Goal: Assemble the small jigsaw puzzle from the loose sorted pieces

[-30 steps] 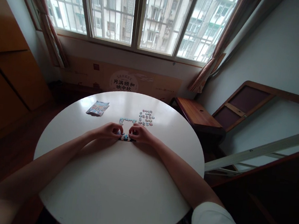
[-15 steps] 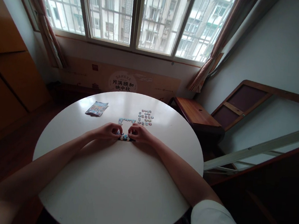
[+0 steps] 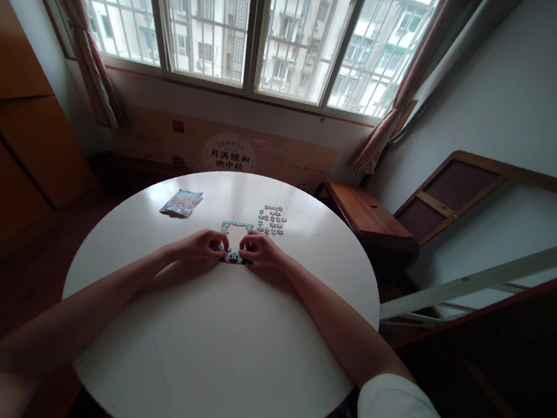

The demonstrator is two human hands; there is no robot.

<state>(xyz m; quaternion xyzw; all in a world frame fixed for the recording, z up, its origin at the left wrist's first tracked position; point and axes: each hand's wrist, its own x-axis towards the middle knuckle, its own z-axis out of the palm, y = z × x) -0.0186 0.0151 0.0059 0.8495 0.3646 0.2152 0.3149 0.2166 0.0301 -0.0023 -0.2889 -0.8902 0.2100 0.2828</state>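
A partly joined jigsaw puzzle lies flat on the round white table, its joined pieces forming a hollow frame. My left hand is closed at the frame's lower left side, thumb and fingers pinched on it. At the lower right side my right hand is curled the same way, its fingertips on the puzzle's pieces. The fingers hide parts of both sides. Just beyond my right hand, several loose puzzle pieces lie spread in rough rows.
A colourful printed sheet or packet lies at the table's far left. Behind the table's right side stands a wooden bench. A barred window with curtains spans the far wall, and cabinets stand on the left.
The view has shifted very slightly. Both hands keep their places at the puzzle, with hardly any finger movement.
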